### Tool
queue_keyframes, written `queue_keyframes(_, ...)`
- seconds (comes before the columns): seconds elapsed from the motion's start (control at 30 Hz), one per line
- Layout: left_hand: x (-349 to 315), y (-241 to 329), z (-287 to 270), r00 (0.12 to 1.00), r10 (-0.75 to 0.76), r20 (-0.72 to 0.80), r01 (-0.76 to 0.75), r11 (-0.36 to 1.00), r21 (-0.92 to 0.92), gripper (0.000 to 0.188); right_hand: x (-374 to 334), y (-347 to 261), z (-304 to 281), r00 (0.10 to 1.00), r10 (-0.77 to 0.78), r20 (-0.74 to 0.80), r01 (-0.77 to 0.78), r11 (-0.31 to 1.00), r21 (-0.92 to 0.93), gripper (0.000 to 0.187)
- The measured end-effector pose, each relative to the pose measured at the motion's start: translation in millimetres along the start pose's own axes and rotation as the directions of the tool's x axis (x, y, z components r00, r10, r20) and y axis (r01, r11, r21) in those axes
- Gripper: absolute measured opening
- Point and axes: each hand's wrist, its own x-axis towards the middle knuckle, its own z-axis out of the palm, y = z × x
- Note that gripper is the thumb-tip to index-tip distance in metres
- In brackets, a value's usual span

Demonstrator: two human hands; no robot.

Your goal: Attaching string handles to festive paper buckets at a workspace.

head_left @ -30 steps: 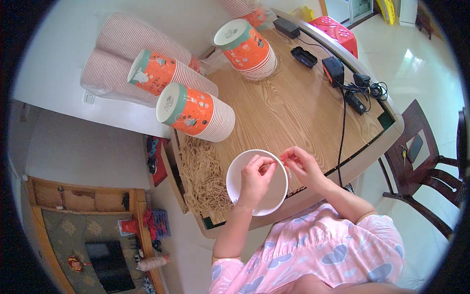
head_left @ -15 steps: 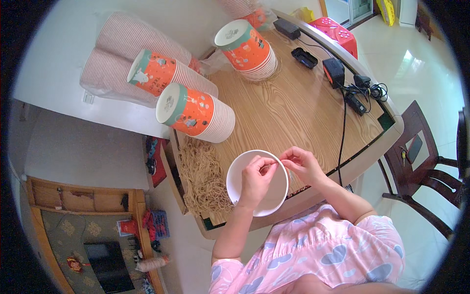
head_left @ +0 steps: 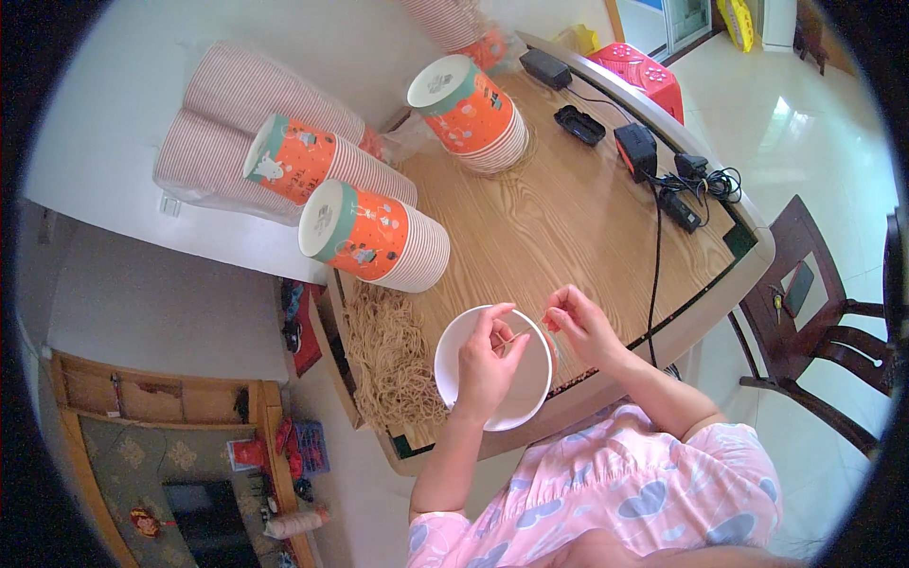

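Over a white cup (head_left: 524, 402), the left hand (head_left: 487, 369) is half curled, the right hand (head_left: 585, 331) bunched beside it, holding what I can't tell.

Wearer: pink garment (head_left: 606, 511), fabric light, printed with scattered hearts (head_left: 646, 500) in grey-blue and paler tints. Gathered seam (head_left: 606, 476) crosses it, small puckers along its line. Left sleeve (head_left: 437, 535) and right sleeve (head_left: 734, 459) short, same print. Forearms, left hand (head_left: 488, 364) and right hand (head_left: 582, 327) bare.
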Motion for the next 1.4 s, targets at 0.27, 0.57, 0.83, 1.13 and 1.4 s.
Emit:
queue_keyframes(0.27,3.3,9.2,-4.7,0.926,0.329,0.185,-0.374,0.864,0.337,0.015,-16.0,-1.2,9.6,0.997,-0.049,0.067,0.049,0.999,-0.002,0.007)
queue_keyframes(0.57,8.0,26.4,-17.5,0.938,0.128,0.321,-0.224,0.933,0.282,0.019,-38.7,8.5,26.6,0.992,-0.042,0.12,0.022,0.987,0.157,0.008)
queue_keyframes(0.83,-26.5,-19.2,-16.5,0.982,0.122,-0.141,-0.098,0.98,0.171,0.023,-30.6,18.0,21.4,0.995,0.001,0.102,-0.01,0.996,0.09,0.009)
queue_keyframes(1.13,-46.8,-44.1,10.5,0.996,-0.09,0.001,0.086,0.948,-0.308,0.014,-30.6,23.6,27.4,0.995,0.018,0.103,-0.02,1.0,0.019,0.007)
queue_keyframes(1.4,-39.5,-55.9,26.3,0.893,-0.43,0.134,0.388,0.584,-0.713,0.018,-30.3,23.5,11.1,0.988,0.095,0.124,-0.102,0.994,0.045,0.007)
